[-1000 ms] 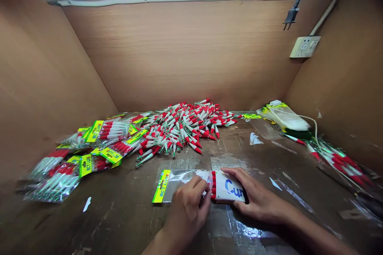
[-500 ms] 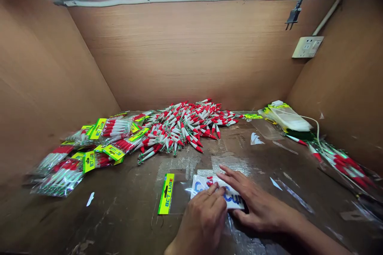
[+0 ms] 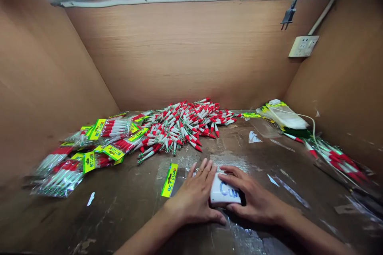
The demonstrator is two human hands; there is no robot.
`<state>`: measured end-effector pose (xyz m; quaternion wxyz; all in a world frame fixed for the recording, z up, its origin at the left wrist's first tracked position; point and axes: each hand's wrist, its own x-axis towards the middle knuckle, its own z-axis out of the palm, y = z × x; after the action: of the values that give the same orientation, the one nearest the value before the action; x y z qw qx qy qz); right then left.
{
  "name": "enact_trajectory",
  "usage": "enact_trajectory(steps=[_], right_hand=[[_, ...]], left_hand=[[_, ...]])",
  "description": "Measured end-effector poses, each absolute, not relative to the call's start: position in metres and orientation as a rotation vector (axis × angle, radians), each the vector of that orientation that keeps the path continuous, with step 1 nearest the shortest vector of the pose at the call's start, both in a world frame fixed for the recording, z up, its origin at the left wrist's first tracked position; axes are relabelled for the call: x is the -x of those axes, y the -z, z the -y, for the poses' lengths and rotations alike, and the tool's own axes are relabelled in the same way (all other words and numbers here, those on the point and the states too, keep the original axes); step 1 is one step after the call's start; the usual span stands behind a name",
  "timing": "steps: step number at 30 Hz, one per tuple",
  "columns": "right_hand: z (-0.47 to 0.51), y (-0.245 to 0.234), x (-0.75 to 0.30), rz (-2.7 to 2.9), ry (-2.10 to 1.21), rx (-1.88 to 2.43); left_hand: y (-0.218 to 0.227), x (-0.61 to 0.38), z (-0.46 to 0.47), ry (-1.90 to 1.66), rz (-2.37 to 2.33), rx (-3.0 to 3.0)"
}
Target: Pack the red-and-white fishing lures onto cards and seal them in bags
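Observation:
My left hand [image 3: 194, 195] lies flat with its fingers spread on a clear plastic bag, whose yellow-green header card [image 3: 169, 180] sticks out to the left. Right beside it, my right hand [image 3: 251, 199] curls round a white block with blue writing [image 3: 223, 192], fingers on its top and right side, thumb under its near edge. The block's left end touches the left hand. Behind both hands lies a big heap of red-and-white lures [image 3: 182, 125].
Filled lure packets [image 3: 89, 147] are piled at the left. More bags and loose lures [image 3: 332, 153] lie along the right wall, with a white cable. Wooden walls close in on three sides. A wall socket [image 3: 303, 46] and a hanging plug [image 3: 287, 16] are at the upper right.
The white block slid left into the bag mouth, then the left hand went from pinching the bag's edge to lying flat on it. The red lure ends no longer show.

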<state>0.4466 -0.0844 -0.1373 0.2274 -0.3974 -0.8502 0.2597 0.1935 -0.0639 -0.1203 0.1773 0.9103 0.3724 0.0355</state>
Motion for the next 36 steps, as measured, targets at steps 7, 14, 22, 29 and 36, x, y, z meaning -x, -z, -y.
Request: enact_trajectory(steps=[7, 14, 22, 29, 36], right_hand=[[0.086, 0.136, -0.451, 2.275, -0.646, 1.051], [0.083, 0.135, -0.448, 2.074, -0.651, 1.067], [0.092, 0.129, -0.455, 1.951, -0.518, 1.001], [0.092, 0.129, -0.467, 1.716, -0.524, 1.094], [0.089, 0.124, -0.462, 1.771, -0.556, 1.223]], left_hand=[[0.132, -0.209, 0.066, -0.111, -1.089, -2.55], [0.117, -0.222, 0.054, -0.282, -1.024, -2.534], [0.105, -0.235, 0.041, -0.534, -0.889, -2.512], [0.039, -0.176, 0.002, -1.195, -0.731, -1.617], [0.052, -0.149, -0.004, -1.369, -0.837, -1.422]])
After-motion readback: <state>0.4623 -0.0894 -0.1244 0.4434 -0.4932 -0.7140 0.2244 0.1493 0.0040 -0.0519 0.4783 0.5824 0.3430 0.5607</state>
